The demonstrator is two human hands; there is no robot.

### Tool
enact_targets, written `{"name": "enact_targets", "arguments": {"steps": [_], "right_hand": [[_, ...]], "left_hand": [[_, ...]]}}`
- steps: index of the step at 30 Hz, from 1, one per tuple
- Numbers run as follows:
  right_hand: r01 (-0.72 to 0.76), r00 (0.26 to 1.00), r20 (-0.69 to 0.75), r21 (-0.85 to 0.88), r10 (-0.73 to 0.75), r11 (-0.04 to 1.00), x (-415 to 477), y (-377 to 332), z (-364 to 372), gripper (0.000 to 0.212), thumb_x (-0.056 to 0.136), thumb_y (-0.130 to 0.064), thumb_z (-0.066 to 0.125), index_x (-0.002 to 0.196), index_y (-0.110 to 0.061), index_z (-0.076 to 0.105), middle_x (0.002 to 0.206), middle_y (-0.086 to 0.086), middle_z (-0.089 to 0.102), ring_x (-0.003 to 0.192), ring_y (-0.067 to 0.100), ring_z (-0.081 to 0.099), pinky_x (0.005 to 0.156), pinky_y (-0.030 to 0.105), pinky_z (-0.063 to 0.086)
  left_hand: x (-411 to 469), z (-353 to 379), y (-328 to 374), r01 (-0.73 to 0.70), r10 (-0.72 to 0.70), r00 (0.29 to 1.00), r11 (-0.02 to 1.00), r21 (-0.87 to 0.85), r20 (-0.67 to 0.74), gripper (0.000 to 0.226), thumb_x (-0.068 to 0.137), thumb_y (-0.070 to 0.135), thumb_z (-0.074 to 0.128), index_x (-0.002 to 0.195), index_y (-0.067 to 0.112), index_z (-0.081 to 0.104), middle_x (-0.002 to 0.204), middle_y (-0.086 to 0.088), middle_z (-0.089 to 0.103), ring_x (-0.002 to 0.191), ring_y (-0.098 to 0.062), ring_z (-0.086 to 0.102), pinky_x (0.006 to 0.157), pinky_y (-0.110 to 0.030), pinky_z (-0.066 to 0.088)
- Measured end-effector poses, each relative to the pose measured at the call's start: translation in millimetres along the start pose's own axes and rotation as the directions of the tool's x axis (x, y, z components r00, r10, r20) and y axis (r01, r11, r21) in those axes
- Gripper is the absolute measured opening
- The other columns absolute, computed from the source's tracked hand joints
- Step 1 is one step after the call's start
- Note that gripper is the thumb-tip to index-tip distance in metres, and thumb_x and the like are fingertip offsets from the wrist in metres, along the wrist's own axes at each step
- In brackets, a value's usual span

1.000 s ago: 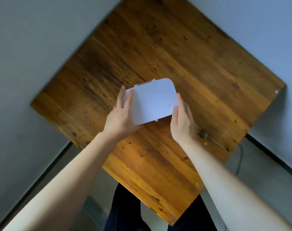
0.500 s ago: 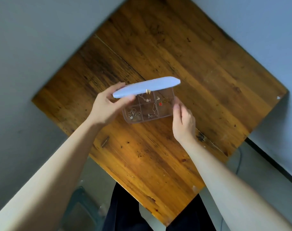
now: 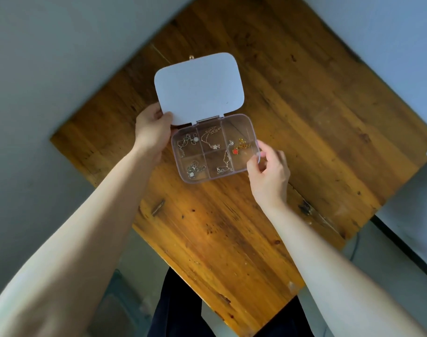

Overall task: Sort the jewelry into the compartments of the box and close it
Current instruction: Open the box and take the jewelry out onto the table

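A clear plastic jewelry box (image 3: 197, 180) with several compartments lies open on the wooden table (image 3: 231, 227). Its pale lilac lid (image 3: 199, 87) is swung back flat, away from me. My left hand (image 3: 151, 132) pinches the lid's near left corner. My right hand (image 3: 268, 171) holds the box's right edge between thumb and fingertips. Thin silver and rose-gold chains (image 3: 211, 139) lie in the left and middle compartments. A red heart charm (image 3: 235, 151) with small gold pieces sits across the right compartments.
The table is turned cornerwise, with grey walls beyond its far edges. A short dark sliver (image 3: 158, 207) lies on the wood near my left forearm. My dark trousers (image 3: 183, 312) show beneath the table's near corner. A cable (image 3: 354, 246) hangs at the right.
The box was shut a second ago with both hands on it. My left hand has lifted the lid and swung it fully back; my right hand moved to the box's right edge.
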State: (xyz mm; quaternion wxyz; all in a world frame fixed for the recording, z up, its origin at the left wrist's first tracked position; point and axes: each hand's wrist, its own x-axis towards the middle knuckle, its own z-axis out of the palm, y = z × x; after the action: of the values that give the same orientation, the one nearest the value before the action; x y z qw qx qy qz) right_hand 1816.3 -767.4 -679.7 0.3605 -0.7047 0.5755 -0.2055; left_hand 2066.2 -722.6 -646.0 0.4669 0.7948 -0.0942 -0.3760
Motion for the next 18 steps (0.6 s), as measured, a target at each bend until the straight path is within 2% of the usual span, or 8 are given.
{"name": "enact_targets", "arguments": {"steps": [4,6,8,10,12,13,15,18], "right_hand": [[-0.007,1.0,0.014,0.062,0.006,0.998,0,-17,8,0.029,0.096,-0.016,0.063,0.125,-0.015,0.066,0.106,0.003,0.064,0.079,0.012,0.063,0.073,0.002,0.043],[-0.031,0.999,0.043,0.115,0.026,0.993,2,-25,12,0.027,0.098,-0.021,0.062,0.124,-0.015,0.066,0.109,0.001,0.064,0.08,0.02,0.07,0.072,0.026,0.059],[-0.027,0.997,0.074,0.104,0.019,0.994,3,-31,14,0.029,0.099,-0.027,0.061,0.125,-0.015,0.065,0.11,-0.001,0.064,0.085,0.02,0.07,0.073,0.039,0.061],[0.003,0.995,0.104,0.061,-0.01,0.998,4,-34,15,0.031,0.098,-0.032,0.061,0.125,-0.016,0.065,0.109,-0.004,0.066,0.088,0.015,0.067,0.075,0.038,0.06],[0.034,0.99,0.135,-0.018,-0.031,0.999,7,-35,13,0.036,0.098,-0.038,0.06,0.129,-0.02,0.062,0.11,-0.007,0.067,0.092,0.008,0.062,0.078,0.031,0.057],[0.07,0.989,0.134,-0.073,-0.059,0.995,9,-37,12,0.039,0.097,-0.04,0.06,0.131,-0.021,0.059,0.113,-0.006,0.066,0.094,0.008,0.061,0.077,0.028,0.054],[0.226,0.972,0.11,-0.197,-0.208,0.954,15,-46,12,0.039,0.095,-0.035,0.064,0.13,-0.02,0.058,0.119,-0.001,0.064,0.097,0.011,0.059,0.074,0.026,0.05],[0.518,0.855,0.183,-0.278,-0.484,0.809,32,-72,22,0.026,0.091,-0.019,0.07,0.116,-0.014,0.069,0.112,0.005,0.069,0.099,0.021,0.062,0.074,0.03,0.051]], "left_hand": [[-2,-14,2,0.01,-0.009,1.0,0.996,-0.085,0.013,0.039,0.099,0.006,0.045,0.127,0.024,0.065,0.12,0.011,0.071,0.111,-0.012,0.066,0.085,-0.031,0.06],[-3,-23,2,-0.013,0.015,0.999,0.999,-0.053,0.033,0.043,0.099,0.007,0.045,0.127,0.033,0.065,0.121,0.015,0.07,0.113,-0.01,0.065,0.084,-0.03,0.06],[-2,-33,0,-0.035,0.035,0.997,0.999,0.001,0.071,0.046,0.1,0.01,0.046,0.131,0.04,0.06,0.125,0.016,0.068,0.112,-0.009,0.065,0.074,-0.024,0.06],[1,-41,-5,-0.025,0.023,0.997,0.999,0.031,0.071,0.05,0.1,0.009,0.047,0.14,0.04,0.051,0.135,0.01,0.063,0.118,-0.013,0.063,0.079,-0.027,0.06],[1,-46,-11,0.014,-0.014,1.0,1.0,0.021,-0.008,0.055,0.099,0.007,0.047,0.151,0.025,0.039,0.142,-0.001,0.056,0.122,-0.02,0.06,0.091,-0.036,0.058],[0,-49,-15,0.024,-0.024,0.998,1.0,0.007,-0.051,0.055,0.099,0.008,0.049,0.152,0.018,0.036,0.139,-0.004,0.055,0.118,-0.02,0.062,0.089,-0.036,0.058],[-6,-54,-22,0.012,-0.012,0.998,1.0,-0.009,-0.069,0.051,0.098,0.011,0.052,0.147,0.014,0.041,0.127,-0.005,0.059,0.105,-0.017,0.067,0.076,-0.03,0.06],[-17,-56,-36,0.024,-0.024,1.0,0.999,0.022,-0.003,0.04,0.095,0.016,0.056,0.134,0.015,0.056,0.121,-0.007,0.066,0.105,-0.023,0.068,0.079,-0.037,0.06]]}}
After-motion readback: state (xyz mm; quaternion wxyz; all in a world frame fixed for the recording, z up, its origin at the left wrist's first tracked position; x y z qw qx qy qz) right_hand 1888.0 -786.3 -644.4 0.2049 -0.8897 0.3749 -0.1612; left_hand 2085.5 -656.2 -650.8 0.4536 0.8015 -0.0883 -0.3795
